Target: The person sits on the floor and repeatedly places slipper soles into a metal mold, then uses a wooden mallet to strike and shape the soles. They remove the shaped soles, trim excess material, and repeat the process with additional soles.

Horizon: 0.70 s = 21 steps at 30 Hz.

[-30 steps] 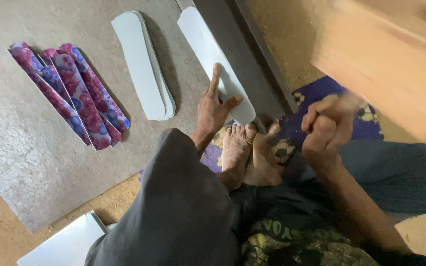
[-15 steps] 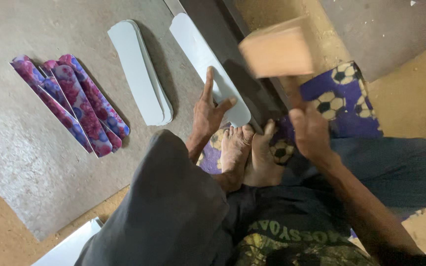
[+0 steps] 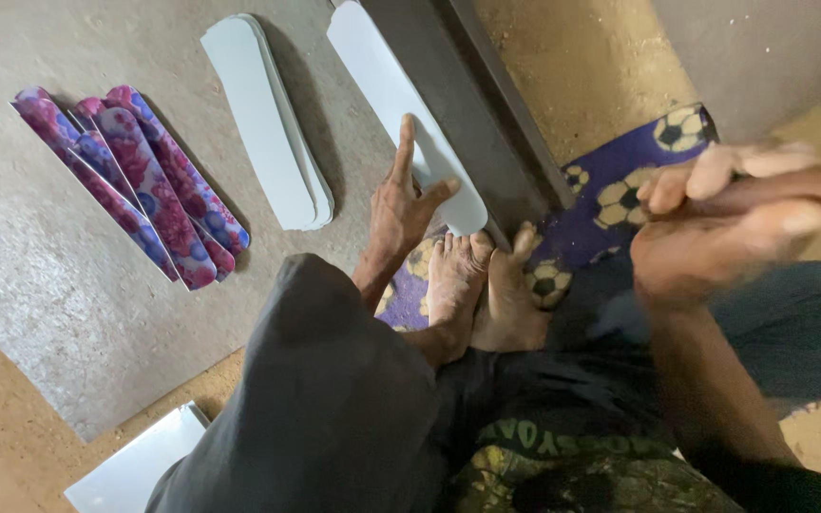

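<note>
While I watched from the head camera, my right hand (image 3: 715,228) was nearest, blurred, with fingers curled around something I could not tell. My bare feet (image 3: 482,285) rested on the purple mat (image 3: 620,180). My left hand (image 3: 401,204) lay flat, fingers spread, pressing the grey strip (image 3: 387,95) beside the dark metal bar (image 3: 458,104). Farther left lay stacked grey strips (image 3: 263,119) and floral strips (image 3: 135,180).

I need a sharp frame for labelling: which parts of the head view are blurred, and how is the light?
Head view: the right hand is smeared by motion blur, so its grip is unreadable; the left hand on the pale strip is sharp; light is soft and even, with mild shadows beside the stacked pale strips.
</note>
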Motion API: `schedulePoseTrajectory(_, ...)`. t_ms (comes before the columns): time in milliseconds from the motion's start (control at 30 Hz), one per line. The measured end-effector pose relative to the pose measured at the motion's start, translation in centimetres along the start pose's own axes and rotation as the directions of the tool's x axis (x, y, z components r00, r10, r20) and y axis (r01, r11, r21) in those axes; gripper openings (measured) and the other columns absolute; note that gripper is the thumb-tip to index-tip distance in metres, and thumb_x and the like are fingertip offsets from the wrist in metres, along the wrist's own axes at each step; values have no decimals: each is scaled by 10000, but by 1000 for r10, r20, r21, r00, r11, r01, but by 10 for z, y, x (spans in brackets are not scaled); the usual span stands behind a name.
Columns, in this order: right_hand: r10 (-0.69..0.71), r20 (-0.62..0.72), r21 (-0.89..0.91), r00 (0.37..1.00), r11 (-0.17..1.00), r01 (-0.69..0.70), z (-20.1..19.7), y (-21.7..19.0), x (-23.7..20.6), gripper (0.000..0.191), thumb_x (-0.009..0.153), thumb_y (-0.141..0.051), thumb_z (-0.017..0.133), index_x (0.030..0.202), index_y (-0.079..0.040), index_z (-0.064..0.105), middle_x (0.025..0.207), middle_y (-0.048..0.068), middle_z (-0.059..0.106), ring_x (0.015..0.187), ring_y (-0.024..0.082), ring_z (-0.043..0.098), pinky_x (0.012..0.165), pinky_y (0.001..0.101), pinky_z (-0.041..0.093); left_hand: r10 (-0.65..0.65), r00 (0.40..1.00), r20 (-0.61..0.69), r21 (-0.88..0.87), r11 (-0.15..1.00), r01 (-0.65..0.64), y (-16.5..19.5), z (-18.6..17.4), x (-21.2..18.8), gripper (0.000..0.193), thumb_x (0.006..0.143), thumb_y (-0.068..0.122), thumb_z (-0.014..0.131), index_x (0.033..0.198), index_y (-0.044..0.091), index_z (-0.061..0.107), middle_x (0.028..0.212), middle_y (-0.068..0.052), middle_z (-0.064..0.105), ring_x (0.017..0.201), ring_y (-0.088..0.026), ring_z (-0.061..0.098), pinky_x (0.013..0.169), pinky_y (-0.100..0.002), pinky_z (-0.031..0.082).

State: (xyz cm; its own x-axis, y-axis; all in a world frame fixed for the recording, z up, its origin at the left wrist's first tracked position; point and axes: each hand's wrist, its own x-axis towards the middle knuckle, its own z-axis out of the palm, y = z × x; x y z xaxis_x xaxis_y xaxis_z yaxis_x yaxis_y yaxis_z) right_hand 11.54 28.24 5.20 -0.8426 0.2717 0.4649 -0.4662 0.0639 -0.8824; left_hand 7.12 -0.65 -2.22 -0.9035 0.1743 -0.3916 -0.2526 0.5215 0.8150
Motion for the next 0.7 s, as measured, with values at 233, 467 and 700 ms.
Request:
schedulePoseTrajectory(233, 487, 339, -778, 805, 626, -51, 42, 49, -16, 304, 1228, -325, 532, 1129, -38, 534, 747, 60, 557, 697, 292, 624, 677, 307, 440, 51, 998, -35, 19, 999, -50, -1, 0, 2, 1050, 869, 370, 815, 1649, 199, 133, 1327, -240, 677, 1163, -383, 704, 1006, -471, 557)
schedulePoseTrajectory(467, 275, 163, -410, 947, 892, -188, -6, 68, -89, 461, 1115, -492, 469, 1158, -33, 472, 823, 55, 521, 627, 127, 505, 563, 251, 426, 70, 997, -16, -30, 997, -71, -3, 0, 1, 1035, 890, 361, 812, 1653, 203, 130, 1338, -219, 691, 1192, -360, 711, 1038, -456, 557)
schedulePoseTrajectory(700, 302, 42, -216, 953, 934, -286, -19, 46, -105, 497, 1139, -526, 444, 1136, -34, 515, 846, 41, 553, 654, 105, 526, 534, 222, 437, -58, 998, 31, 11, 998, 57, -6, 2, 0, 1046, 880, 399, 792, 1658, 203, 122, 1284, -229, 715, 1154, -365, 734, 1022, -463, 574)
